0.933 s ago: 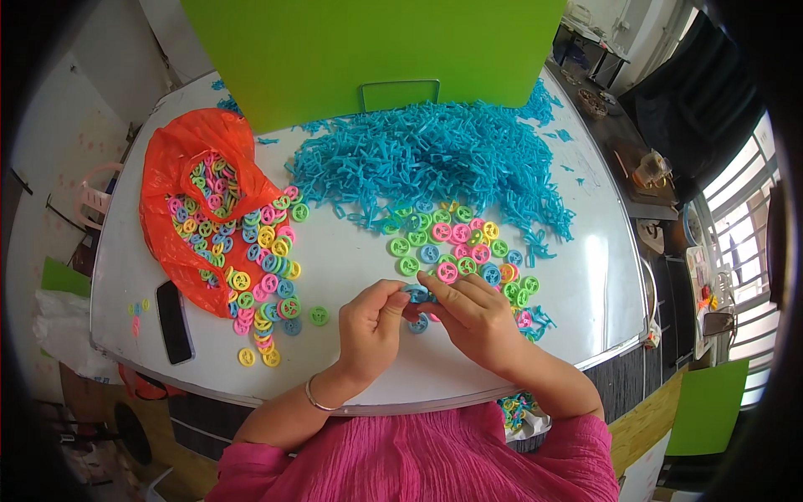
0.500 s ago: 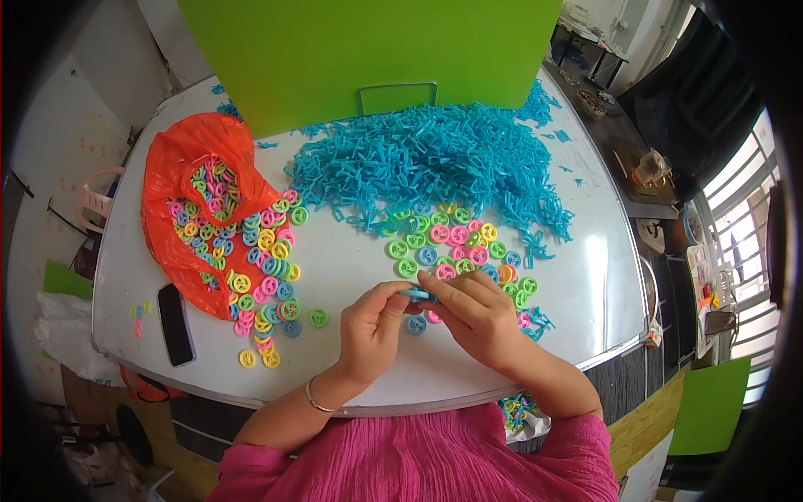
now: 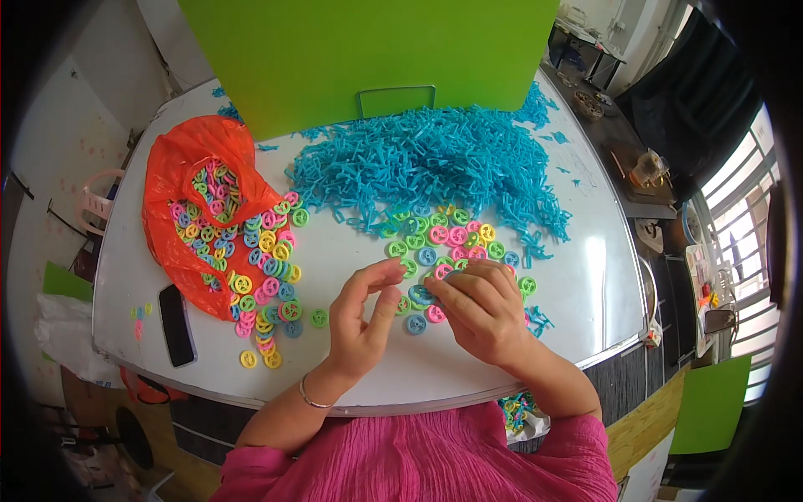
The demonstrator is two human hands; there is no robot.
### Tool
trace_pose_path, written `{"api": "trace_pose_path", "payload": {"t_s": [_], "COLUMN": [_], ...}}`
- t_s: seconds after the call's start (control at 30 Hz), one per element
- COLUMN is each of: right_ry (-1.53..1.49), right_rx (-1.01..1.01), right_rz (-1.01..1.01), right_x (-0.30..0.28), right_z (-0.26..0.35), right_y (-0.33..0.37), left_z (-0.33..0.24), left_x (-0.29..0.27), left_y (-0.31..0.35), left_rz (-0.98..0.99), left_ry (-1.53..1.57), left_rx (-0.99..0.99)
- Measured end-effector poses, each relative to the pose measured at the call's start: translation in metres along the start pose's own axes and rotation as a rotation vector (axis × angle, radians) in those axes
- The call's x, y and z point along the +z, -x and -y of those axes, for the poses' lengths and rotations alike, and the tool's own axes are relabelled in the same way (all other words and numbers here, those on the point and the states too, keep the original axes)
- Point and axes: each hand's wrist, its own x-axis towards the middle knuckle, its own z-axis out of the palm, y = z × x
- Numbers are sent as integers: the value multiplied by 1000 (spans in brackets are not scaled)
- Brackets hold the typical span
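Observation:
Between the thumb and fingers of my right hand (image 3: 483,311), a blue plastic spoked wheel (image 3: 420,295) is pinched by its edge. Just to its left, my left hand (image 3: 361,316) has thumb and fingers apart and holds nothing. Small spoked wheels in green, pink, blue and yellow lie loose beyond and under my hands, among them a blue wheel (image 3: 416,325) on the white table (image 3: 351,381). Farther back spreads a large heap of small blue plastic pieces (image 3: 435,159). My right hand hides some of the wheels beneath it.
A red plastic bag (image 3: 171,247) at the left spills many coloured wheels, with a black phone (image 3: 176,326) beside it. Behind the blue heap stands a large green panel (image 3: 368,50) with a metal handle (image 3: 396,100). A few blue pieces (image 3: 538,320) lie right of my right hand.
My left hand has let go of the blue wheel and moved slightly left, its fingers opening. My right hand keeps the wheel, now turned with its flat face more visible.

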Motion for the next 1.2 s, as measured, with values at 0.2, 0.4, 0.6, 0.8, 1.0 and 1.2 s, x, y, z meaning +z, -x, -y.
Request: {"api": "trace_pose_path", "payload": {"t_s": [0.2, 0.4, 0.6, 0.8, 1.0, 1.2], "right_ry": [-505, -766, -789, -460, 112, 89], "right_rx": [744, 256, 460, 660, 652, 703], "right_rz": [367, 1054, 1234, 733, 611, 721], "right_x": [-77, -159, -170, -126, -88, -105], "right_z": [18, -10, 5, -17, -46, -42], "right_y": [-15, 51, 73, 37, 24, 65], "left_z": [4, 0, -3, 8, 7, 4], "left_x": [-27, -21, -17, -18, -22, -16], "left_y": [-9, -13, -12, -6, -8, -12], "left_rz": [-195, -75, -2, 263, 353, 156], "left_ry": [-135, 202, 80, -813, -776, -673], "left_rx": [-131, -296, -264, 64, -134, -105]}}
